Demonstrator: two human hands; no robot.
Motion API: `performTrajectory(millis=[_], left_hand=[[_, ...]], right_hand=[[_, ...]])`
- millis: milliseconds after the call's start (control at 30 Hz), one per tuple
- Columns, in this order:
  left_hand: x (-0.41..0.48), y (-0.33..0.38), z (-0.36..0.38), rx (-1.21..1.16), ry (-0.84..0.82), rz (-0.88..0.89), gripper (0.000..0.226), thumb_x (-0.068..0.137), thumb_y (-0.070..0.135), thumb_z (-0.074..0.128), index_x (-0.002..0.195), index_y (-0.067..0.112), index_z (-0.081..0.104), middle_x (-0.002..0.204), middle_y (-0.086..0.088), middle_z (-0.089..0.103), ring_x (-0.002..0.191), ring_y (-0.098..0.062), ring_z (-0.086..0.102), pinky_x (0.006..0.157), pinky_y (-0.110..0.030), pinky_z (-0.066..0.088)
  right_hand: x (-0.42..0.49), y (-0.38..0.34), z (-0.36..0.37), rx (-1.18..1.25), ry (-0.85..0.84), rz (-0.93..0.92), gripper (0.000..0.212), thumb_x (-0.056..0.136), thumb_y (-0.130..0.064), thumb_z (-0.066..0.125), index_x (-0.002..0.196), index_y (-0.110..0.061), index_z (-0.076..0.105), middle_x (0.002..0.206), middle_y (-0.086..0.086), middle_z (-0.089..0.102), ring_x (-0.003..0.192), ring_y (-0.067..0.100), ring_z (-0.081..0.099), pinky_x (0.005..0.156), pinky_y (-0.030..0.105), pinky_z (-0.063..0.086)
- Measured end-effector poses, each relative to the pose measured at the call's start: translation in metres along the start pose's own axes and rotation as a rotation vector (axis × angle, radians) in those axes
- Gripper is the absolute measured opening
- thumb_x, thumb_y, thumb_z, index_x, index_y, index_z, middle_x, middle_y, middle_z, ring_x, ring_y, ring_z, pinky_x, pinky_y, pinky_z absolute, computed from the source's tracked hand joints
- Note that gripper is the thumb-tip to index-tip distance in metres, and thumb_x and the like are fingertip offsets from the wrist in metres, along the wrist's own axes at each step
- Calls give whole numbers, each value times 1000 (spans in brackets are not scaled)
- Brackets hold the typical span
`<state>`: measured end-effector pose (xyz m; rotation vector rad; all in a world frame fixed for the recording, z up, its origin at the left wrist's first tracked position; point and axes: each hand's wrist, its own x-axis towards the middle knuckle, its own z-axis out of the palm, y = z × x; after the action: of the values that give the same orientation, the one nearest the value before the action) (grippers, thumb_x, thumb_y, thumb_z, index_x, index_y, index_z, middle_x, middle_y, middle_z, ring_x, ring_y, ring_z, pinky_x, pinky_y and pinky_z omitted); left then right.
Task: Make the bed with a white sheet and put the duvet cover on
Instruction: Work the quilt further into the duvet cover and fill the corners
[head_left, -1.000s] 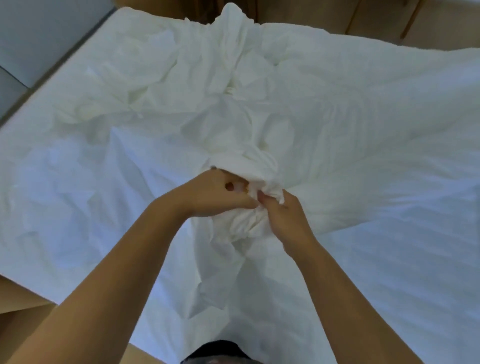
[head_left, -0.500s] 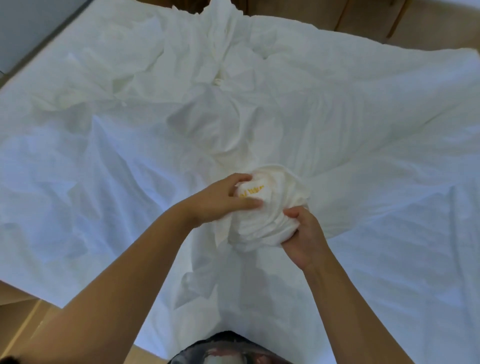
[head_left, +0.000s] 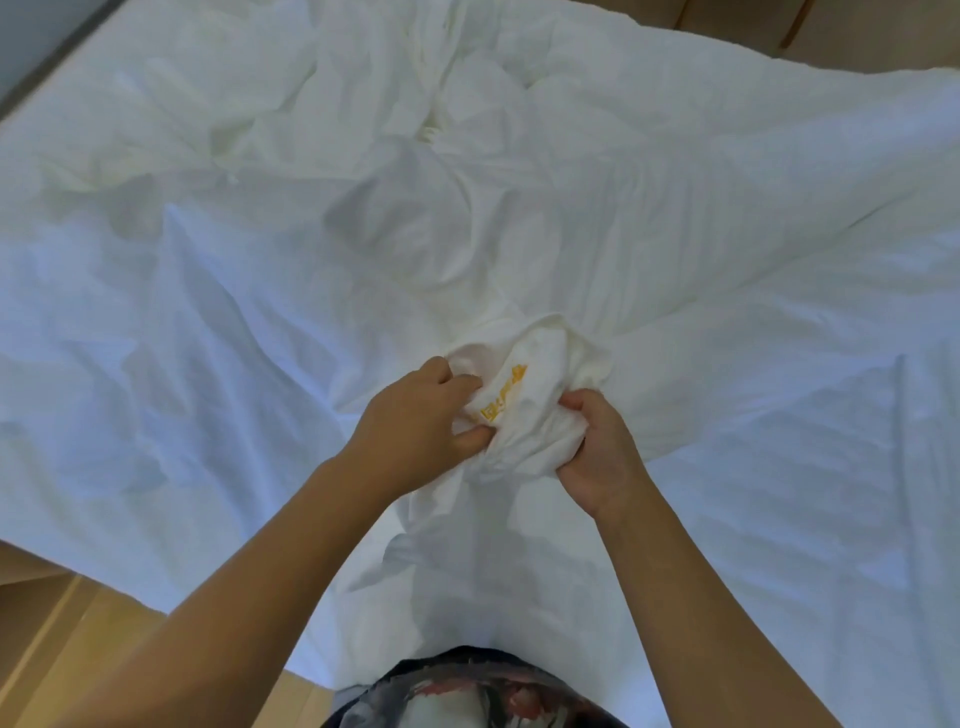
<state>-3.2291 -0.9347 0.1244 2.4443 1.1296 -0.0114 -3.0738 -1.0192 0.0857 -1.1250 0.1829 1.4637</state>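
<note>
Crumpled white bed linen is spread across the whole bed, with deep folds heaped toward the far edge. Whether it is the sheet or the duvet cover cannot be told. Near the middle of the near side, part of it is gathered into a raised white bunch, on which a small yellow printed mark is shown. The bunch is gripped from both sides. The fingers of the left hand are curled into its left side, with the thumb pressed in beneath. The fingers of the right hand are closed round its right side. The linen below the bunch is partly hidden by the two bare forearms. A pale wooden floor is seen at the near left corner, brown wooden panels beyond the far edge, and a grey surface at the far left. The near hem is overlapped at the bottom edge by a dark patterned garment worn by the person.
</note>
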Motion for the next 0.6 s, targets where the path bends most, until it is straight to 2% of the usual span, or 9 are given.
performTrajectory(millis=[67,133,200,267,333,400,500,533,600], left_hand=[[5,3,1,-2,-22,49,49,81,46,62,125,25,57,105,4,45,91,-15,46,70,-26,38],[16,6,3,98,-95,126,47,84,44,59,124,20,54,117,-1,49,103,-19,48,75,-28,41],[26,7,4,174,-169,188,46,88,43,54,126,17,51,122,-1,51,108,-18,48,77,-27,40],[31,4,3,161,-228,215,44,92,40,52,129,18,50,125,0,52,111,-18,50,80,-28,41],[30,2,3,43,-228,190,40,92,38,54,126,19,49,116,-2,59,103,-21,55,72,-26,35],[30,-2,2,-156,-227,96,39,89,35,60,122,17,49,100,-3,62,90,-22,56,65,-24,30],[40,-9,-6,-563,-227,-89,19,88,19,64,106,12,63,89,5,62,84,-12,55,64,-16,39],[44,-11,-8,-612,-210,-129,13,87,16,64,98,10,67,86,3,64,82,-11,56,62,-13,40],[51,-9,-10,-457,-250,-94,15,85,22,66,93,9,70,86,0,67,83,-13,59,65,-13,41]], right_hand=[[-4,1,5,-178,-66,-39,23,70,-14,65,92,-14,67,90,4,72,86,18,67,79,34,51],[-6,5,7,-301,-95,-73,41,56,-13,78,95,-15,68,92,3,73,86,17,70,75,31,54],[-5,9,5,-343,-47,-109,40,57,-18,79,95,-17,68,92,2,74,86,17,70,75,31,55],[-3,11,3,-341,69,-131,24,68,-11,76,91,-18,69,87,1,74,83,17,70,75,34,56],[1,12,1,-317,172,-146,12,77,-9,68,85,-18,70,81,0,74,77,16,70,70,32,55],[5,14,-1,-265,238,-155,12,79,-8,63,83,-17,69,77,-2,74,73,14,69,63,28,54],[9,16,-4,-326,276,-180,14,81,-8,58,83,-18,68,77,-5,72,76,13,67,64,26,52],[9,16,-5,-367,266,-180,14,82,-8,57,85,-18,67,80,-5,72,81,15,66,68,28,51],[9,15,-7,-406,206,-160,13,84,-13,59,90,-21,68,90,-4,72,89,15,67,75,31,52]])
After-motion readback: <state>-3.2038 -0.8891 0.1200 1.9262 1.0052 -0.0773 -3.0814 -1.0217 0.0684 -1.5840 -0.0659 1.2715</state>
